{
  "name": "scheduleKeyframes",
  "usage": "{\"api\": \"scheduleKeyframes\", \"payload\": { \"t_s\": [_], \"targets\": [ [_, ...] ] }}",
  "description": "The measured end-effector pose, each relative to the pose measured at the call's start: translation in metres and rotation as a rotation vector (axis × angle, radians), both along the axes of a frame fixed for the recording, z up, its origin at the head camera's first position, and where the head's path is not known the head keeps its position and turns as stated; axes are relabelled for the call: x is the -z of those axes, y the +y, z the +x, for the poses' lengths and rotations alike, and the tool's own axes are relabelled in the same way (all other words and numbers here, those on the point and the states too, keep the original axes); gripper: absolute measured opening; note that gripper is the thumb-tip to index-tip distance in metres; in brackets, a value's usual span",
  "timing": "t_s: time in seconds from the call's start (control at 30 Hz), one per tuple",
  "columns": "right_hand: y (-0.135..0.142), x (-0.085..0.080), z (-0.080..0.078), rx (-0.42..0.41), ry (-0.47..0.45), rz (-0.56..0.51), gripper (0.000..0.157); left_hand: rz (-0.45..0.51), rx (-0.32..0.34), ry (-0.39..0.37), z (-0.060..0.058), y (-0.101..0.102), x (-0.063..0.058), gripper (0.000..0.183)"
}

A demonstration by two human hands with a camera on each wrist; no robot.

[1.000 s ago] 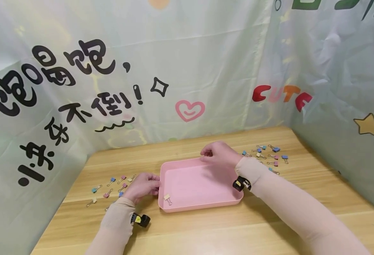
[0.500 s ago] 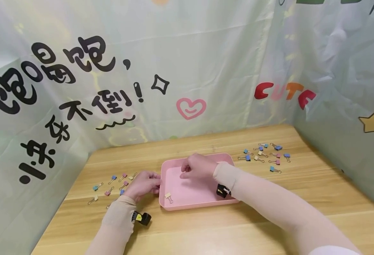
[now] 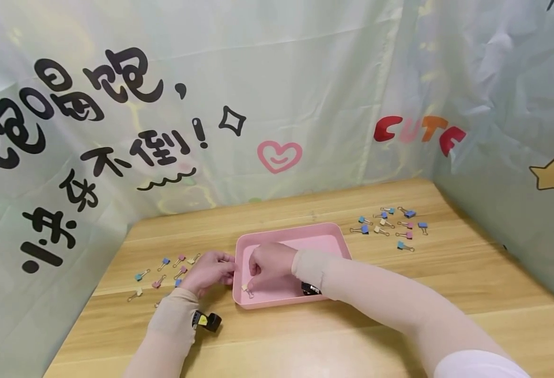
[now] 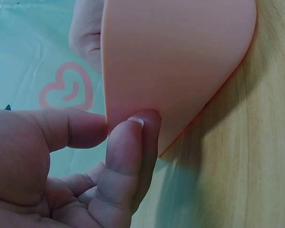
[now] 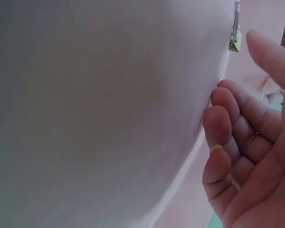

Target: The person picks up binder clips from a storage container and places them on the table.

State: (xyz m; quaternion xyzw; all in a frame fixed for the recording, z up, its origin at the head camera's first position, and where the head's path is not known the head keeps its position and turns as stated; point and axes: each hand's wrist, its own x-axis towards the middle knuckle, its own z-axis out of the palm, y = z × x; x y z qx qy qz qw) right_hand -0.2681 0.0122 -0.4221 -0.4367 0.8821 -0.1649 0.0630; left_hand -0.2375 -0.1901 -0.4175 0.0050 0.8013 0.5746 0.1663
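Observation:
A shallow pink tray (image 3: pixel 295 301) stands on the wooden table, one cream binder clip (image 3: pixel 247 290) lying in its near left corner. My left hand (image 3: pixel 210 274) holds the tray's left wall, its thumb at the rim and other fingers against the outer side in the left wrist view. Inside the tray, my right hand (image 3: pixel 272 262) is low beside the cream clip. In the right wrist view its thumb stands apart from the loosely bent fingers, with nothing between them, and the clip shows just past the thumb tip.
Binder clips in blue, pink, teal and cream lie scattered left of the tray, such as a pink clip (image 3: pixel 158 282). A second scattered group, with a blue clip (image 3: pixel 364 230), lies to the right. A printed cloth backdrop (image 3: pixel 201 173) rises behind the table (image 3: pixel 305 341).
My right hand has moved from over the tray's far right rim leftward and down to the cream clip. My left hand has stayed at the left wall.

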Motion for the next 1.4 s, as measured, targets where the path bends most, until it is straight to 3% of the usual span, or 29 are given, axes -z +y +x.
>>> {"api": "scheduleKeyframes", "payload": {
  "t_s": [0.23, 0.5, 0.87, 1.03, 1.23, 1.4],
  "targets": [
    [-0.012, -0.004, 0.007, -0.016, 0.037, 0.058, 0.031, 0.009, -0.007, -0.002, 0.001, -0.001, 0.000, 0.023],
    [-0.022, -0.005, 0.011, -0.077, 0.089, 0.113, 0.028, 0.027, 0.008, -0.002, 0.001, -0.003, 0.004, 0.023],
    [-0.024, -0.007, 0.006, -0.091, 0.061, 0.080, 0.009, 0.031, 0.015, 0.011, 0.000, -0.004, 0.003, 0.022],
    [-0.019, -0.008, 0.005, -0.035, 0.061, 0.067, 0.009, 0.019, 0.010, 0.012, 0.000, -0.003, 0.003, 0.021],
    [-0.016, -0.011, 0.009, 0.073, 0.053, 0.079, 0.022, 0.018, 0.010, 0.009, -0.001, -0.003, 0.003, 0.022],
    [-0.016, -0.006, 0.006, 0.092, 0.100, 0.067, 0.016, 0.019, 0.012, 0.000, 0.000, -0.003, 0.003, 0.023]
  ]
}}
